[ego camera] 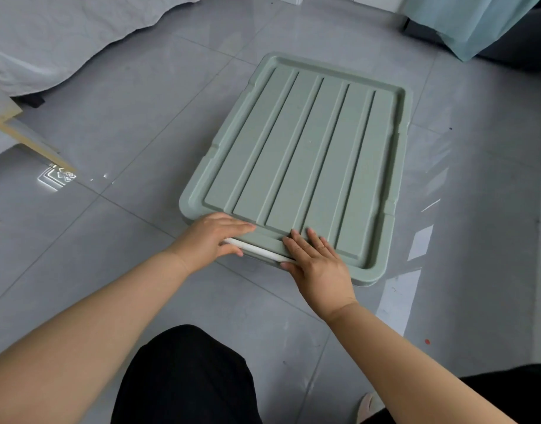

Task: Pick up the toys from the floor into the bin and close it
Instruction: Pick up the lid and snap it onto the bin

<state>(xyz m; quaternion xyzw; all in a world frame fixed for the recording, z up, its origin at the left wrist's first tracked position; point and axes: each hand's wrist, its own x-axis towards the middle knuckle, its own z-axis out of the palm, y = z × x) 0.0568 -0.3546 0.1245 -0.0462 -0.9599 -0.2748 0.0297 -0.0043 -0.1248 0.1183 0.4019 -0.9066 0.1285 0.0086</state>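
A sage-green ribbed lid (305, 154) lies on top of the bin on the grey tiled floor; the bin's body is almost wholly hidden under it. A white latch bar (257, 250) runs along the lid's near edge. My left hand (211, 240) is at the near left corner, fingers laid on the lid and thumb under the white bar, pinching it. My right hand (318, 264) presses flat on the lid's near edge with straight fingers, its thumb at the bar's right end. No toys show on the floor.
A bed with white sheets (64, 35) stands at the back left, a pale wooden frame (27, 139) at the left. A light-blue cover over dark furniture (477, 22) is at the back right. My black-clad knees (186, 377) are below.
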